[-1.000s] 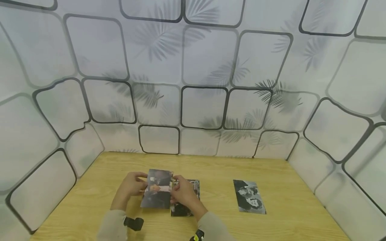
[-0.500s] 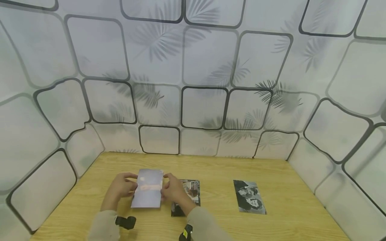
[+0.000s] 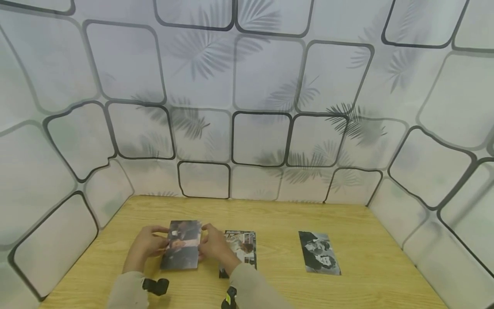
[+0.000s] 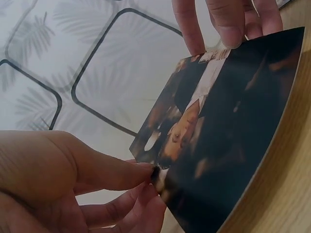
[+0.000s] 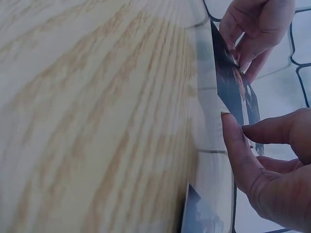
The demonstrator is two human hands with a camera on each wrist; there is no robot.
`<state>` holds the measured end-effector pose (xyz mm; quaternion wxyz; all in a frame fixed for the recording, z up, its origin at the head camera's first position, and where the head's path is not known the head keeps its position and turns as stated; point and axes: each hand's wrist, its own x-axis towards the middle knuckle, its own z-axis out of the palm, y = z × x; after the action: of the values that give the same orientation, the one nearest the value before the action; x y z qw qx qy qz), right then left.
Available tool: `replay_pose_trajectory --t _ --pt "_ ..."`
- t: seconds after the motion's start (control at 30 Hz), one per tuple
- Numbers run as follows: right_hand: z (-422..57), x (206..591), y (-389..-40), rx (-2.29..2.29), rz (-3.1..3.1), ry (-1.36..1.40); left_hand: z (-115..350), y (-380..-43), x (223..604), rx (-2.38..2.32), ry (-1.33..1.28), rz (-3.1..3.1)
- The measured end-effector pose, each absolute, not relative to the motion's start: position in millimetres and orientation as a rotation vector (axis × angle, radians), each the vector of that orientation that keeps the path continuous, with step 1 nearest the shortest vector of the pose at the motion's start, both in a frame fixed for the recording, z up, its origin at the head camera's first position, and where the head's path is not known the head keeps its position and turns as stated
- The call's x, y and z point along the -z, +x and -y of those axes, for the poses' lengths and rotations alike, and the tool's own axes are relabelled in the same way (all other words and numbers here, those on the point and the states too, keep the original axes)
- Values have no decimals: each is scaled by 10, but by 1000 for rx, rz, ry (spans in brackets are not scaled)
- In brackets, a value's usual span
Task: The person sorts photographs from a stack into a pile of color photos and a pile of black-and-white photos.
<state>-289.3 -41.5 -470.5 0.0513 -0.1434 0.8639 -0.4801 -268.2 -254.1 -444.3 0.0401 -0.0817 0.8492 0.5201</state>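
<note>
A glossy dark photo print [image 3: 180,246], showing a figure in white, is held just above the table between both hands. My left hand [image 3: 144,244] pinches its left edge, the thumb on top and the fingers underneath in the left wrist view. On the opposite edge, my right hand [image 3: 216,244] pinches the print [image 5: 234,90] between thumb and fingers. Partly under the right forearm lies a second photo print [image 3: 244,245], a black-and-white one with a brownish patch. Farther right, a black-and-white photo print [image 3: 319,252] of faces lies flat.
The wood-grain table [image 3: 278,223] runs back to a pale wall covering [image 3: 262,137] with dark rounded outlines and leaf shapes. Similar covering rises along both sides. A black wrist camera [image 3: 156,286] sits on the left sleeve.
Both hands have carried the held print leftward and slightly lower, uncovering more of the print beside it. Its glare at half a second ago has gone. The far right print has stayed put.
</note>
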Motion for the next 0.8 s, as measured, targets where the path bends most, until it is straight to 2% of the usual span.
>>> replay_pose_trajectory --t 0.47,0.8 --pt "593 4779 -2863 1482 -2567 -306 2548 -2686 4479 -1519 -330 -2690" --pt "645 4790 -2869 1325 -2750 -285 2565 -2715 4543 -1349 -354 -2805"
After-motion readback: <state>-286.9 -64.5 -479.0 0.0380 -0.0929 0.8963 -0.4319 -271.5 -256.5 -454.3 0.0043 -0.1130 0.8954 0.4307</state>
